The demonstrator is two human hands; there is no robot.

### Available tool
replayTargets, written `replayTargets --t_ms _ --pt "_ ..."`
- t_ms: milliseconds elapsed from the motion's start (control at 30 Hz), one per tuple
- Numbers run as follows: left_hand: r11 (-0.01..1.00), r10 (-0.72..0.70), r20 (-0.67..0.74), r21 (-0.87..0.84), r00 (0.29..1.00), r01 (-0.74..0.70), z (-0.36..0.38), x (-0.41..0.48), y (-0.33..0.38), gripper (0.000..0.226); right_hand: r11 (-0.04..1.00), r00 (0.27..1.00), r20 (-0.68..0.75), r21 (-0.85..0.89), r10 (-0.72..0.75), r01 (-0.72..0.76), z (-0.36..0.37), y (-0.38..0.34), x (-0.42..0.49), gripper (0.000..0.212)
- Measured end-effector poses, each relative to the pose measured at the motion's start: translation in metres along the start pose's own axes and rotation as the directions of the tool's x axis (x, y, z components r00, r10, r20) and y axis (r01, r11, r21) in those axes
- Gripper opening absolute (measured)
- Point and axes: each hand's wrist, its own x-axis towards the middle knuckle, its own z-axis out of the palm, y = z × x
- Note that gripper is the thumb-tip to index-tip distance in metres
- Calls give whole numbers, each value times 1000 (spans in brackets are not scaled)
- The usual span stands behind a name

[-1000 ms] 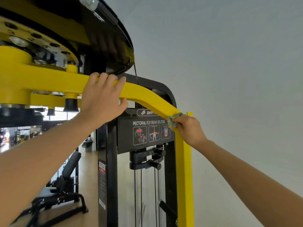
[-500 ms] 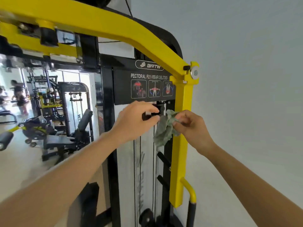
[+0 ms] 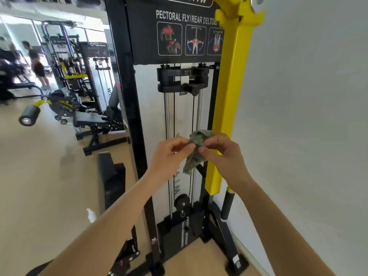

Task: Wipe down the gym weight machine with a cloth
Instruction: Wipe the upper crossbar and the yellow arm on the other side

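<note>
A black and yellow weight machine (image 3: 231, 96) stands against the wall, labelled for pectoral fly and rear deltoid. Its guide rods and cables run down to a black weight stack (image 3: 179, 236) near the floor. A crumpled grey-green cloth (image 3: 196, 150) hangs in front of the rods at mid height. My left hand (image 3: 171, 154) pinches the cloth from the left and my right hand (image 3: 223, 154) pinches it from the right. Neither hand touches the machine.
A white spray bottle (image 3: 91, 215) stands on the floor left of the machine, partly behind my left forearm. A black padded seat (image 3: 111, 176) sits beside the frame. Other benches (image 3: 79, 114) and a person (image 3: 35, 64) are at the far left. A grey wall (image 3: 308, 116) fills the right.
My left hand came off the yellow arm and down to the cloth. My right hand lowered the cloth from the arm's bend to mid height. The view tilted downward.
</note>
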Motion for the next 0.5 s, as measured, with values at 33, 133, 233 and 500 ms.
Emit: replayTargets --t_ms 33,133,233,500 --pt "998 -39 -13 -40 999 39 -3 -1 -4 12 999 999 14 14 33 -33 1 2 1 11" --pt "986 -110 1 -124 994 109 -13 -1 -15 12 976 982 92 134 162 -174 5 7 8 29" --pt "983 -124 46 -134 991 130 -28 5 -28 8 973 974 125 111 187 -201 15 11 19 22" --pt "989 -78 247 -99 966 105 -72 26 -53 12 974 854 473 -172 215 -150 48 17 52 49"
